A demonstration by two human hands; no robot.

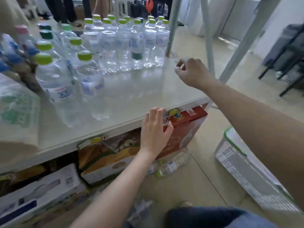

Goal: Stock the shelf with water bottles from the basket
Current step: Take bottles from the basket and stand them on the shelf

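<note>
Grip, left hand (154, 129): empty, fingers spread and loosely curved, fingertips touching the front edge of the shelf, palm in front of a red carton.
Grip, right hand (190, 71): fingers curled loosely inward above the shelf's far right corner; nothing can be made out between them, and whether it pinches anything I cannot tell.
Far left: blurred bottles with pink, dark green and blue caps (24, 40), shapes smeared by motion.
Clear ribbed plastic water bottles with lime-green screw caps (125, 45): upright on the shelf, a tight cluster at the back, a few larger ones nearer at the left front with white and blue labels.
Smooth, glossy pale-beige shelf board (134, 89): bare and reflective at its front right, with thin price-tag strips along the edge.
Under the shelf: white printed cardboard box (41, 186), a yellow-brown carton (105, 158), then the glossy red carton (182, 134).
Fallen clear water bottle (172, 163): lying on its side on the beige tiled floor (202, 175), just below the red carton.
White perforated plastic basket with green rim (233, 155): on the floor at the right, partly hidden by the right forearm; its contents do not show.
Grey metal shelf uprights (174, 25): slim, matte, rising at the right corner.
</note>
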